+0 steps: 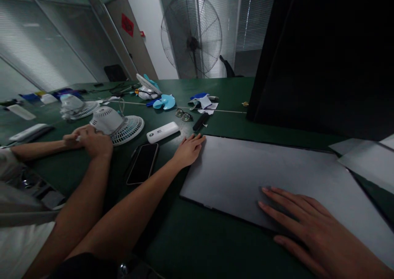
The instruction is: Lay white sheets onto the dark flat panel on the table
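A flat, thin grey panel (246,172) with a dark edge lies on the green table in front of me; whether it is a closed laptop I cannot tell. At its far left corner rests my left hand (188,151), fingers stretched out over the edge. My right hand (304,221) is spread on the near right part of the panel, its thumb over the near edge. Neither hand grips anything. Left of the panel lie a smartphone (143,164), a white power-bank-like device (163,132) and a slim black object (200,122).
A co-worker's hands (95,139) are at a white fan part (106,121) on the left. Glasses (184,115), blue fan blades (164,102) and crumpled paper (207,102) lie farther back. A big black screen (323,57) stands at right, near white sheets (369,164).
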`<state>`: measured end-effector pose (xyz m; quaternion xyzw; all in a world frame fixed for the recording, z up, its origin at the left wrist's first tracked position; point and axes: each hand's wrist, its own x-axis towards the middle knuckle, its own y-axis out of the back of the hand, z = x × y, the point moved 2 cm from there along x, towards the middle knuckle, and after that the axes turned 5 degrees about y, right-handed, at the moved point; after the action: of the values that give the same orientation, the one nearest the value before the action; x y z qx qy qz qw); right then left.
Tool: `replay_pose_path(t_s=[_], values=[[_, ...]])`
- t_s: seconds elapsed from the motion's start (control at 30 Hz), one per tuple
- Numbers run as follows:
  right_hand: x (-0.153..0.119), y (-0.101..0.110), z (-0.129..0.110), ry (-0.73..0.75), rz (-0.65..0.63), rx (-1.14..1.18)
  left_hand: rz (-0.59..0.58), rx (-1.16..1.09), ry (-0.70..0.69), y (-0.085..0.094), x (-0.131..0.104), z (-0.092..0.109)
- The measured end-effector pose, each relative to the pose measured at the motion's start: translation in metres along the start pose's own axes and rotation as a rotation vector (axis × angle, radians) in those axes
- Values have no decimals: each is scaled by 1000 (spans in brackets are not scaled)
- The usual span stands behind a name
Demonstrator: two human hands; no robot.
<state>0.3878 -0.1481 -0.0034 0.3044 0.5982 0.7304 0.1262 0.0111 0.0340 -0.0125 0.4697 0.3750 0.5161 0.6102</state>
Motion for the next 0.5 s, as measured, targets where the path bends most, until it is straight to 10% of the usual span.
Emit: replay_pose_path(t_s=[0.5], values=[[-48,-14,65,-236,-40,-56,-9,-4,50,8,0,-22]])
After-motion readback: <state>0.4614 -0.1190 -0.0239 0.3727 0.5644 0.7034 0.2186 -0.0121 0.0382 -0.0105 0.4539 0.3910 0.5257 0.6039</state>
